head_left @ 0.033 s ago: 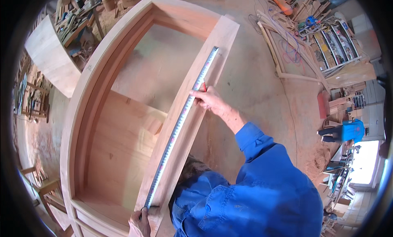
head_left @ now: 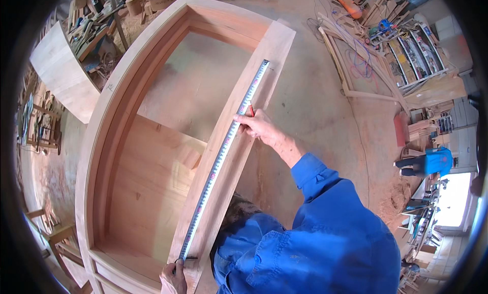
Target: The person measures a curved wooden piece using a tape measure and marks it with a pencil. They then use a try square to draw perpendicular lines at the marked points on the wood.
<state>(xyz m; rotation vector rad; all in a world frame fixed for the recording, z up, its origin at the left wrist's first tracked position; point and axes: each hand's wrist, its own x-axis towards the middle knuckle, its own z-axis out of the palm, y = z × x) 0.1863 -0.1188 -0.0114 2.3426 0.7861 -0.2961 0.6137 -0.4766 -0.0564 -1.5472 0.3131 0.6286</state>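
A pale steel tape measure [head_left: 216, 169] lies stretched along the near rail [head_left: 223, 187] of a large curved wooden frame [head_left: 96, 126]. At the tape's lower end my left hand [head_left: 174, 279] is closed on it, with a dark piece partly hidden by the fingers. Further up the rail, my right hand [head_left: 262, 125] grips a red pencil [head_left: 251, 111] between its fingers. The right thumb side rests against the tape's edge. Beyond this hand the tape runs on to its dark-tipped far end, short of the frame's corner.
A curved wooden panel [head_left: 66, 73] leans at the left among offcuts. Tool trays [head_left: 417, 55], cables and a thin wooden frame [head_left: 351, 93] lie at the upper right. Further right, a person in a blue top [head_left: 438, 162] stands by a cluttered bench.
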